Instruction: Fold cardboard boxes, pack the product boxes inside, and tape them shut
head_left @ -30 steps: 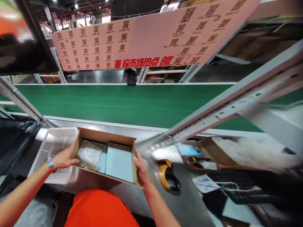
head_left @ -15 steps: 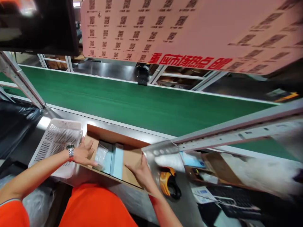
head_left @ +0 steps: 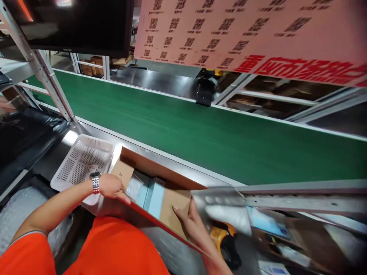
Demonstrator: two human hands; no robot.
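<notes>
Just beyond our orange shirt (head_left: 114,248), the cardboard carton (head_left: 174,183) lies open at an angle on the metal bench, with both our hands on it. Our right hand (head_left: 196,225) has its thumb spread over the right flap (head_left: 173,210) and its fingers along the outer end, so that end seems pinched between them; our left hand (head_left: 113,187) rests at the near left corner, one finger stretched along the near wall, while we cannot tell how its other fingers stand. To handle the flaps well, we would judge it best to press flat and evenly, keep the left hand as a brace, and mind that the clear plastic bag (head_left: 134,188) and pale blue boxes (head_left: 155,198) inside do not catch under the cardboard. The right flap hides whatever lies beneath it, and we cannot make out the bag's contents. Our left forearm covers part of the white basket (head_left: 67,168); our right arm crosses near the orange and black scanner (head_left: 222,233). Past the green belt (head_left: 172,128), the upper edge cuts off the black monitor (head_left: 77,28) and pink board (head_left: 258,42), whose small codes we cannot read.
</notes>
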